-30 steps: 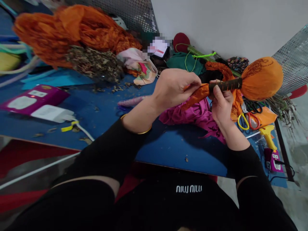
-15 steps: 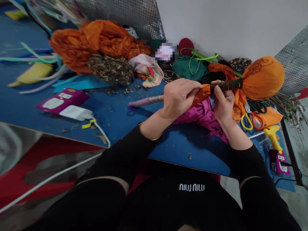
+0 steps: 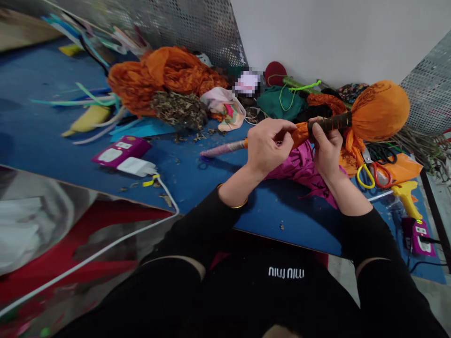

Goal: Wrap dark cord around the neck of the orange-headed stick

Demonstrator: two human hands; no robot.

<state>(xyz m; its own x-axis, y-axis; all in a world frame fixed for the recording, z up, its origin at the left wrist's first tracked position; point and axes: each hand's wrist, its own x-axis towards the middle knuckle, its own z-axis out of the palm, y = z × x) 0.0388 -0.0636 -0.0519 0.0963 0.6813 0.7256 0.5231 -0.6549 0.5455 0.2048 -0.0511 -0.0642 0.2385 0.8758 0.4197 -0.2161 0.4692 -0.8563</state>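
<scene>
Orange-headed stick [image 3: 341, 122]: one, above the desk [image 3: 197, 188], between 2 and 3 o'clock of view centre; long axis near 9-to-3, head [image 3: 380, 111] pointing to 3, tilted slightly toward 2.
Right hand [image 3: 328, 145]: fingers closed round dark-wrapped handle.
Left hand [image 3: 268, 145]: fingers curled narrow beside orange cloth [image 3: 301, 134]; cannot tell if gripping.
Purple socket boxes [image 3: 121, 152] [image 3: 423, 239]: two, 9 and nearly 4 o'clock.
Yellow-and-red scissors [image 3: 365, 177]: one pair, 3 o'clock.

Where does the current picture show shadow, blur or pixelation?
Head view throughout: dark shadow on the blue table below the magenta cloth; red object at lower left soft; coarse pixels over the bright screen; both hands comparatively clear.
</scene>
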